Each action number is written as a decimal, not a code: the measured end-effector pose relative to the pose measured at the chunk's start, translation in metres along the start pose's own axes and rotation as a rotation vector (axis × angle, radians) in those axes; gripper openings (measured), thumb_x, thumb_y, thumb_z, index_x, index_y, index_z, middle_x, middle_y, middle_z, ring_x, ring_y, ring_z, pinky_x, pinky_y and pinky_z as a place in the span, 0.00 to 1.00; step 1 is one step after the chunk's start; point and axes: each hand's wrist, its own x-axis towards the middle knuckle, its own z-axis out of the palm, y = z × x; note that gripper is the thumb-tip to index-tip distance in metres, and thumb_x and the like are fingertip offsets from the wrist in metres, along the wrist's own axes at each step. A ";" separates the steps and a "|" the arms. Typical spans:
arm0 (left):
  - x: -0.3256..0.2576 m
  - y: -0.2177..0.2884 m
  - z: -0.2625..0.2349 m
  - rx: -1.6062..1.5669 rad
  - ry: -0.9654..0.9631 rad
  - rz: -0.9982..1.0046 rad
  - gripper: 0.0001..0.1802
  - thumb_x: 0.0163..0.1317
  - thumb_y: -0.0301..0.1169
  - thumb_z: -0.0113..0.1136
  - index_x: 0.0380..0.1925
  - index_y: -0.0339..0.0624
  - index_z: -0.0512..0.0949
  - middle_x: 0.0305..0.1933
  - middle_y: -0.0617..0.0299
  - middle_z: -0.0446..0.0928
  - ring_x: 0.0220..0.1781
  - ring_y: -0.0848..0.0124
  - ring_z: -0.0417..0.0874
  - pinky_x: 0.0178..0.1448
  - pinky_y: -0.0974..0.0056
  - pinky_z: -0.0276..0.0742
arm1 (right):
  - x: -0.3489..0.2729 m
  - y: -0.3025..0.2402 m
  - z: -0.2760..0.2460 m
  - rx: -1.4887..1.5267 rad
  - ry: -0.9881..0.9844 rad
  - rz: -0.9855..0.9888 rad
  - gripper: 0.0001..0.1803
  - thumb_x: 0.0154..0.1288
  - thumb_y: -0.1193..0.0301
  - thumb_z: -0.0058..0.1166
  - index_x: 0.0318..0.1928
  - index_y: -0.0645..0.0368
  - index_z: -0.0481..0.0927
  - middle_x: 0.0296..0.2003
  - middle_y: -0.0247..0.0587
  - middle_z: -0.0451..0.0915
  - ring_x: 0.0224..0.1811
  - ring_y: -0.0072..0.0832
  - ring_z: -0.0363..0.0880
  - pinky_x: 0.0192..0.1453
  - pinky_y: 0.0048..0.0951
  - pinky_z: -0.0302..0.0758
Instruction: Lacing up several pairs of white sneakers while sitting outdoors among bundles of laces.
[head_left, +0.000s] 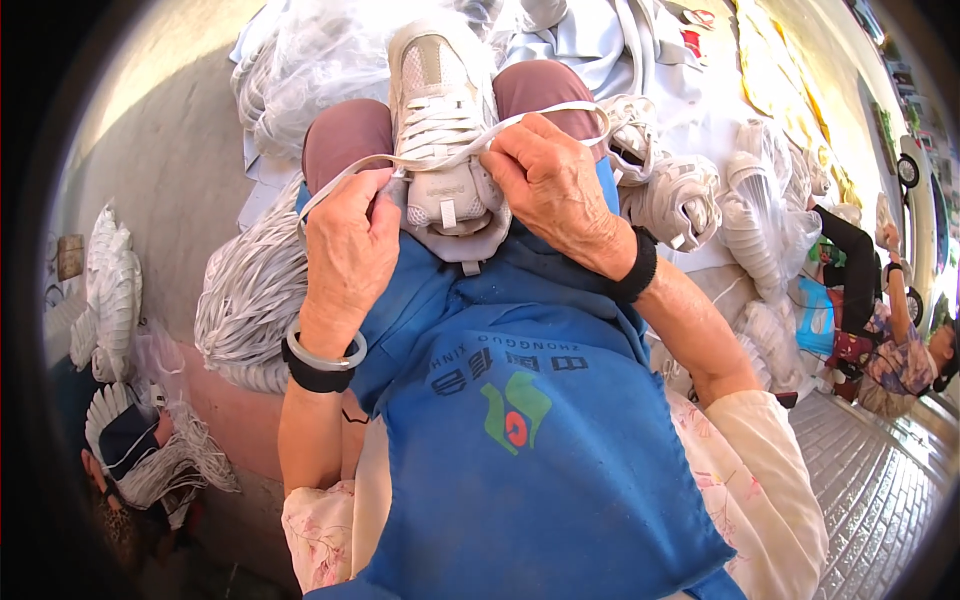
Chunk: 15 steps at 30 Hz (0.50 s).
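Observation:
A cream-white sneaker [424, 62] rests between my knees, its toe pointing away and its heel opening close to me. Pale flat shoelace [435, 163] zigzags up its front, and loose lengths cross above the tongue. My left hand [350, 240] pinches one loose length at the left of the shoe, thumb against bent fingers. On the other side my right hand [555, 190] has closed its fingers on the lace, with a loop of it bowing out past the knuckles. The exact fingertip grip is partly hidden in both hands.
A thick bundle of laces [255, 295] lies by my left leg. Beyond my knees is a clear plastic bag [310, 95] of pale items. More white sneakers [680, 200] stand right of my knee. Another person [885, 335] sits at the far right; a blue apron [540, 480] covers my lap.

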 end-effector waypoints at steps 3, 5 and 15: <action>0.001 0.003 0.000 -0.157 -0.054 -0.185 0.13 0.56 0.18 0.52 0.42 0.36 0.77 0.35 0.49 0.78 0.32 0.54 0.82 0.36 0.59 0.76 | -0.003 -0.007 -0.003 -0.081 -0.008 -0.023 0.08 0.57 0.71 0.60 0.33 0.61 0.76 0.32 0.44 0.73 0.28 0.42 0.76 0.31 0.36 0.76; 0.001 0.008 0.003 -0.155 -0.019 -0.183 0.15 0.56 0.17 0.51 0.43 0.36 0.76 0.35 0.49 0.78 0.33 0.52 0.81 0.37 0.59 0.76 | -0.009 -0.017 -0.009 -0.117 0.003 -0.018 0.10 0.57 0.70 0.60 0.36 0.61 0.75 0.33 0.44 0.72 0.28 0.42 0.76 0.32 0.36 0.76; 0.006 0.019 -0.003 0.232 -0.069 0.193 0.15 0.55 0.15 0.51 0.42 0.39 0.74 0.37 0.50 0.76 0.36 0.49 0.79 0.39 0.55 0.75 | -0.013 -0.017 -0.002 -0.282 -0.135 -0.062 0.10 0.53 0.80 0.52 0.37 0.66 0.71 0.27 0.48 0.69 0.32 0.42 0.74 0.35 0.38 0.74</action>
